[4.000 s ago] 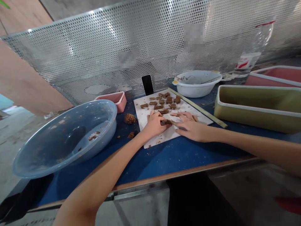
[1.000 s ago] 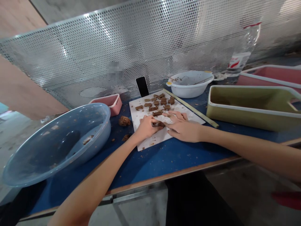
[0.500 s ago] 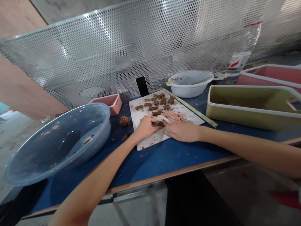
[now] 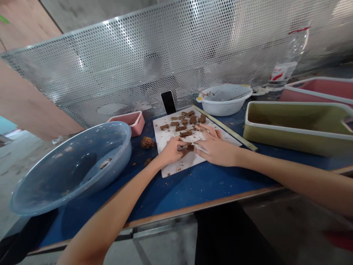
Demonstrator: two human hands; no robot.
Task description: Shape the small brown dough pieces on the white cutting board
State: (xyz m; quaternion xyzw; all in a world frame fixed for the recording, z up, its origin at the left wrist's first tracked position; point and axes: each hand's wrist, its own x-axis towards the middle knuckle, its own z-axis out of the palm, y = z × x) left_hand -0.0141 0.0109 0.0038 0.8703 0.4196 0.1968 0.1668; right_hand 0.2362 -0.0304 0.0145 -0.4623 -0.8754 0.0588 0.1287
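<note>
On a white board (image 4: pixel 171 170), my left hand (image 4: pixel 171 151) is closed, with thumb and fingers around a small brown clay-like block (image 4: pixel 190 147). My right hand (image 4: pixel 215 146) lies just to the right of that block, its fingers stretched out and apart over the board. Whether a right fingertip touches the block's end is hard to see. Beyond both hands lie several similar brown pieces (image 4: pixel 181 128) and crumbs. A rough brown lump (image 4: pixel 147 142) sits on the blue table left of the board.
A large blue basin (image 4: pixel 30 187) and a small pink container (image 4: pixel 139 125) stand left. A phone (image 4: pixel 168 102) leans upright behind the board. A yellowish strip (image 4: pixel 234 133) lies along its right edge. Farther right are a white basin (image 4: pixel 223 108), green box (image 4: pixel 298 138), pink box (image 4: pixel 300 92) and bottle (image 4: pixel 284 71).
My right hand's fingers have spread and shifted slightly, baring more of the brown block and the board beneath. My left hand stays at the block. The whole view has shifted slightly.
</note>
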